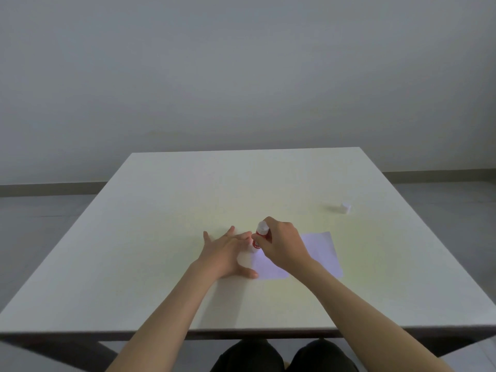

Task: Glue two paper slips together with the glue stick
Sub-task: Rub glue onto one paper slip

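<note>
Two white paper slips lie on the pale table (188, 200). The near slip (268, 267) sits under both hands. The second slip (326, 253) lies just right of it, partly hidden by my right wrist. My left hand (228, 253) rests flat with fingers spread, its thumb and fingertips pressing the near slip's left edge. A red and white glue stick (259, 234) is gripped in my right hand (284, 245), tilted, with its lower end down on the near slip's far left corner. The stick's white cap (346, 208) stands apart at the right.
A grey wall and floor lie beyond the table's far edge. My dark-clad knees (281, 355) show below the near edge.
</note>
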Action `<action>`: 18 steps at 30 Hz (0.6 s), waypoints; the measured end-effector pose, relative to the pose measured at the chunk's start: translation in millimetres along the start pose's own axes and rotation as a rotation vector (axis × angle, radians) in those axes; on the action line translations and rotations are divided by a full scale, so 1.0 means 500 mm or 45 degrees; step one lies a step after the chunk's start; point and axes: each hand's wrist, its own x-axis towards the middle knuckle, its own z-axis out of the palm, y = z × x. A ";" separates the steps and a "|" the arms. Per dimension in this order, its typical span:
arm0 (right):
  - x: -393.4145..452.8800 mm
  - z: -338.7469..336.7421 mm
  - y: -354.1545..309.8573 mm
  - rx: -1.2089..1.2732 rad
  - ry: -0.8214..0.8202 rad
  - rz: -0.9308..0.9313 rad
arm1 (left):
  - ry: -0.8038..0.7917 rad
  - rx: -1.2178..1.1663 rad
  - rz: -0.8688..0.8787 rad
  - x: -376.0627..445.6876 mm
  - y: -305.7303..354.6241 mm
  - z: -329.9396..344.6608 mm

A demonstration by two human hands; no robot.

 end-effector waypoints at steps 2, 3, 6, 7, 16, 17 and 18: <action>-0.021 -0.004 -0.004 0.020 -0.026 -0.014 | 0.000 -0.004 -0.012 -0.001 0.004 -0.003; -0.032 -0.006 -0.007 0.035 -0.032 -0.018 | 0.005 -0.003 -0.005 -0.001 0.006 -0.004; -0.062 -0.011 -0.010 0.039 -0.051 -0.021 | 0.005 0.024 0.025 -0.004 0.012 -0.011; -0.071 -0.012 -0.010 0.028 -0.060 -0.025 | 0.002 0.033 0.031 -0.005 0.013 -0.013; -0.081 -0.026 -0.007 0.094 -0.074 0.033 | 0.011 0.042 0.052 -0.006 0.013 -0.012; -0.078 -0.027 -0.006 0.121 -0.065 0.051 | 0.009 0.043 0.052 -0.005 0.012 -0.011; -0.075 -0.027 -0.006 0.139 -0.056 0.063 | 0.009 0.046 0.053 -0.004 0.011 -0.011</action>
